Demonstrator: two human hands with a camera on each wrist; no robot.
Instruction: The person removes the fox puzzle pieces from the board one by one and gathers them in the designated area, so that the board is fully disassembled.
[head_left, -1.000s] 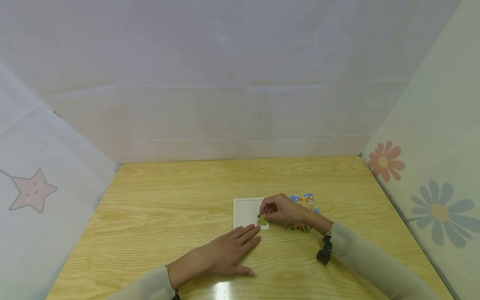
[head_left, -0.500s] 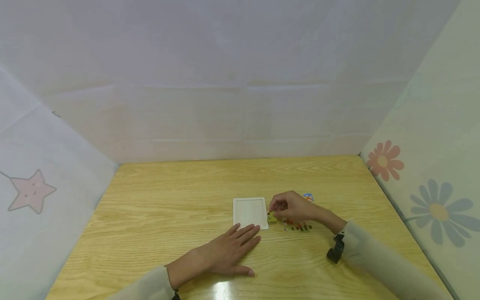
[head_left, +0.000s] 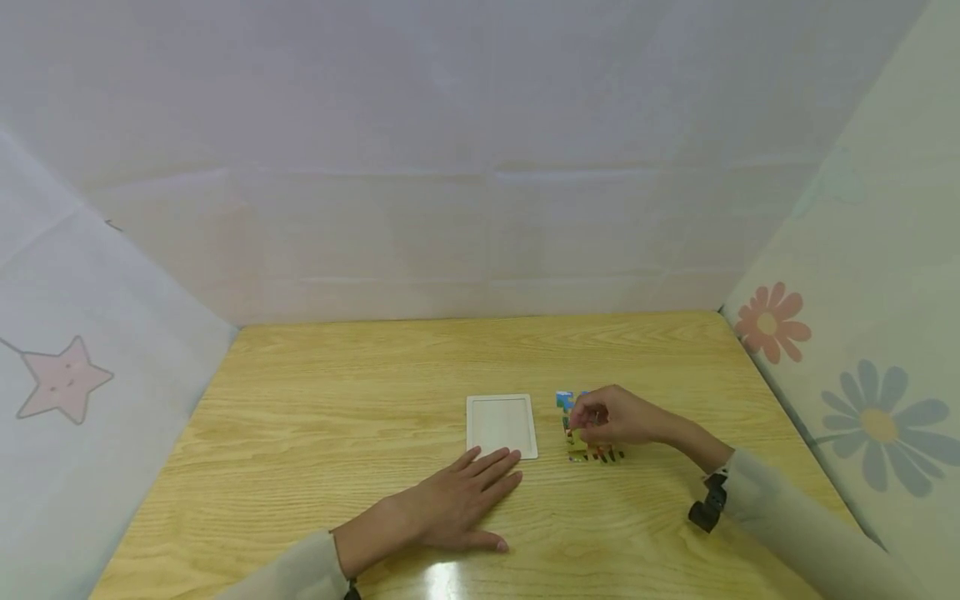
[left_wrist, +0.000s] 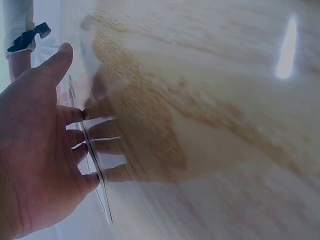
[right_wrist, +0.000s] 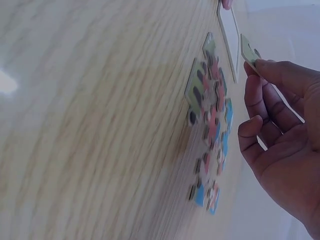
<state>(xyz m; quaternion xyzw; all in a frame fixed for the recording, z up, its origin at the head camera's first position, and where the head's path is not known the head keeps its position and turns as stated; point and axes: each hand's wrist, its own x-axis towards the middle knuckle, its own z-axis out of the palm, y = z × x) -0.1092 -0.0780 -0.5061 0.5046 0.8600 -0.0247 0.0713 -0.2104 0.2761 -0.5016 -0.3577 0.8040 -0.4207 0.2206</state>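
Observation:
My left hand lies flat with fingers spread, its fingertips touching the near edge of a shallow white puzzle tray. In the left wrist view, the straight fingers of that hand meet the tray's thin edge. Between thumb and fingers my right hand pinches a yellow-green puzzle piece, held up off the table. Below and around this hand lie several loose puzzle pieces, coloured blue, red and green. The head view shows some of them, while the hand covers others.
A wooden table bears everything. White cloth walls stand at the back and both sides, with a pink star at left and flowers at right. A dark wrist device sits on the right wrist.
My right hand has moved rightward from the tray's right side to above the loose pieces, with the puzzle piece still pinched. My left hand has stayed in place.

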